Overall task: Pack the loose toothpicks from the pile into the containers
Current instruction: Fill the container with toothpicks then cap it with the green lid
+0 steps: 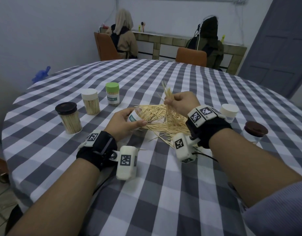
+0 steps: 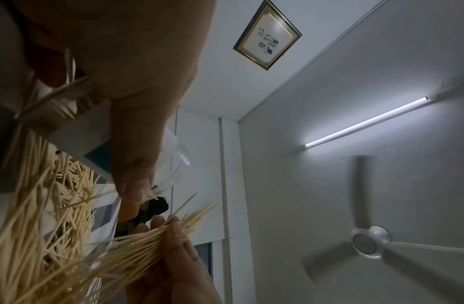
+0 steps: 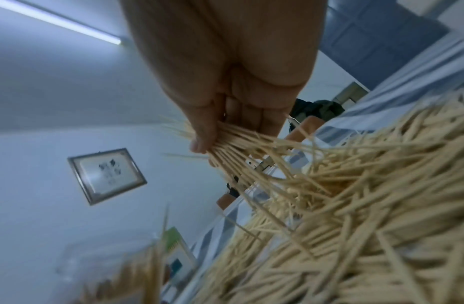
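Fingers of your right hand (image 1: 180,103) are pinching a ragged bunch of toothpicks (image 1: 169,97), w/ thumb on one side & fingertips on the other. The bunch fans out above & below the pinch; it isn't squared up. Lower ends trail into the pile (image 1: 165,120) just under that hand, so some sticks look half-caught, not really gripped. Lift fast and those will prob drop or flick off onto the cloth.

Just left of it, your left hand (image 1: 124,121) is curled round the open container (image 1: 134,116), thumb along its side. It's tipped so the mouth faces the pile & the bunch. From the left-wrist view the clear rim (image 2: 178,156) sits close to the thumb tip. Splayed tips could catch that rim or your thumb and scatter instead of sliding in. Crossed sticks may jam at the mouth. A too-low tilt could also let sticks already inside slide back out; how full it is, can't tell.

Further left of the holding hand stand three capped, filled containers: green-lid (image 1: 112,93), white-lid (image 1: 90,101), dark-lid (image 1: 68,117). A wide elbow swing could knock one over. To the right of your right hand are two more, white-lid (image 1: 229,112) & brown-lid (image 1: 254,132), near your wrist strap.
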